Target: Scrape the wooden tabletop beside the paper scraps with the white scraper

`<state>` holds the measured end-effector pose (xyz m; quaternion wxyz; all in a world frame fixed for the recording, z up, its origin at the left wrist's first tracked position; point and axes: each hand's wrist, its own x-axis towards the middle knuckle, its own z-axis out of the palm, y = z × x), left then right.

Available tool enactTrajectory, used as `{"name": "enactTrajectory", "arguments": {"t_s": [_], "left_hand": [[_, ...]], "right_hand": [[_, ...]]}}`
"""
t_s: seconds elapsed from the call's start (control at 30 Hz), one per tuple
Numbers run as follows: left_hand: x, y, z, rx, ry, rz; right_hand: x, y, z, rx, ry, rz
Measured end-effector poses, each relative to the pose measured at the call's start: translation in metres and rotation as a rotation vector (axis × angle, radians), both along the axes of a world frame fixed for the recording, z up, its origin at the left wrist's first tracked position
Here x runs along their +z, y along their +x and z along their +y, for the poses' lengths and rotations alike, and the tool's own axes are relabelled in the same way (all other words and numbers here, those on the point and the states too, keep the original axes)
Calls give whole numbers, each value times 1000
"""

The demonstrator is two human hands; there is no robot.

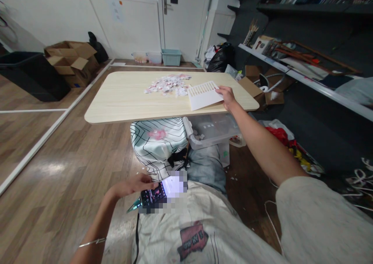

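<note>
My right hand reaches out over the right part of a light wooden table and grips the edge of a white slotted plastic panel that lies on the tabletop. Just left of the panel sits a pile of small pink and white paper pieces. My left hand is low near my lap, fingers curled round a phone with a lit screen. A thin bracelet is on my left wrist.
Under the table are a checked cloth bag and a clear plastic bin. Open cardboard boxes and a black bin stand at the left. Shelves with clutter run along the right; a door is behind.
</note>
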<state>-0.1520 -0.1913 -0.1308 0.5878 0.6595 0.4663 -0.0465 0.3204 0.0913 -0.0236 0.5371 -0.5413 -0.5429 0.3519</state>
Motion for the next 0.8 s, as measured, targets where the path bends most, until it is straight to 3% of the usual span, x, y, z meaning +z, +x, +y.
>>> {"name": "enactTrajectory", "arguments": {"t_s": [0.1, 0.23, 0.8], "left_hand": [[-10, -13, 4, -15, -47, -76], [-19, -13, 7, -16, -59, -84], [-19, -4, 7, 27, 20, -46]], "right_hand": [[1, -1, -1, 5, -4, 18], [2, -3, -2, 6, -11, 32], [2, -3, -2, 7, 8, 44]]}}
